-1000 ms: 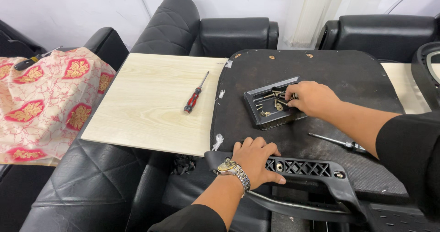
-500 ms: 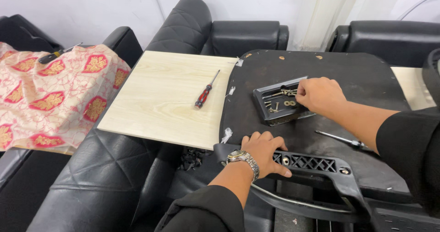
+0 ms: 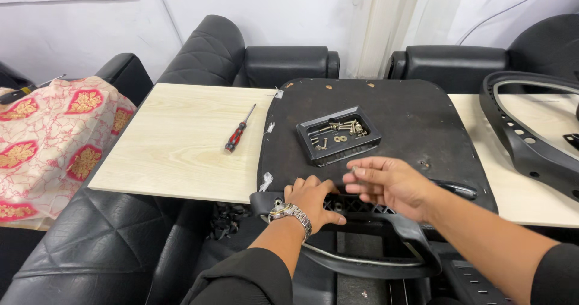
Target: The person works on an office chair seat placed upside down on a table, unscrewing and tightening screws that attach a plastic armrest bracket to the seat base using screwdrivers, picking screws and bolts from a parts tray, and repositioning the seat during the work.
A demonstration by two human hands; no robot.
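Looking down from head height, two bare hands work at the near edge of a dark, flat chair seat base [image 3: 386,130] lying upside down across a pale wooden bench [image 3: 181,136]. The left hand [image 3: 313,199], with a metal watch at the wrist, presses flat with fingers half curled on a black slotted plastic bracket [image 3: 356,205] at the seat's near edge, seemingly to steady it. The right hand [image 3: 386,181] hovers just right of it, thumb and forefinger pinched narrowly on what looks like a small screw [image 3: 354,169], too tiny to be sure of.

Just beyond the hands, a shallow black tray [image 3: 338,135] sits on the seat base, holding loose screws and washers within easy reach. A red-and-black screwdriver [image 3: 239,130] lies on bare wood to the left, well apart from both hands.

Room to move is open to the left across the bench, whose near edge overhangs black quilted armchairs [image 3: 90,245]. A patterned pink cloth [image 3: 48,136] drapes the far left chair. To the right, a curved black plastic frame [image 3: 531,130] rests on the bench, narrowing the room there. The white wall stands behind.
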